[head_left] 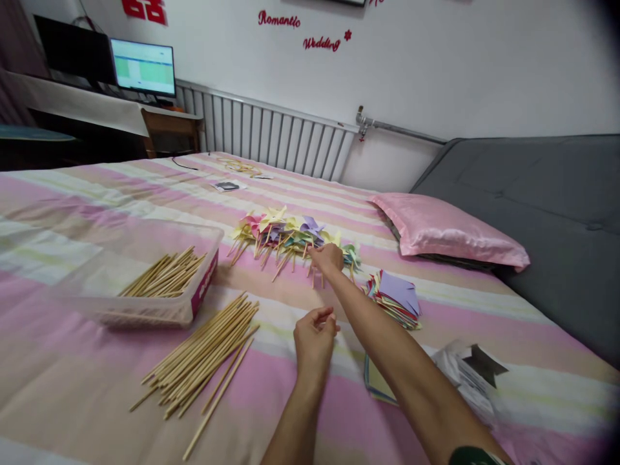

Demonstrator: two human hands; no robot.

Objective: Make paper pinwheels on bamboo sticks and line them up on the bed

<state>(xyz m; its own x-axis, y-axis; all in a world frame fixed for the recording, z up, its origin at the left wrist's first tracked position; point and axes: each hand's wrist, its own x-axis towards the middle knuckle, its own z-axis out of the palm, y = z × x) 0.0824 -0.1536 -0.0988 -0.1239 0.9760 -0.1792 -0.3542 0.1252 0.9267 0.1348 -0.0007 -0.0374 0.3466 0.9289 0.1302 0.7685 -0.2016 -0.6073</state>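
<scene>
Paper pinwheels (pixel 290 234) lie heaped mid-bed on the striped sheet (pixel 72 361), right hand (pixel 327 257) stretched onto the heap's near edge, fingers closed though what they grip I can't tell, left hand (pixel 314 337) loosely curled, empty, hovering beside loose wooden sticks (pixel 203 358), folded paper squares (pixel 394 297) stacked within reach.

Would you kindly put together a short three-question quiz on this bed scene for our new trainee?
1. True or false: the right hand rests at the pile of paper pinwheels.
2. Where do the loose wooden sticks lie? A) on the pillow B) on the striped bedsheet C) on the desk
3. What is inside the clear plastic box?

Key: 1 true; 2 B; 3 wooden sticks.
</scene>
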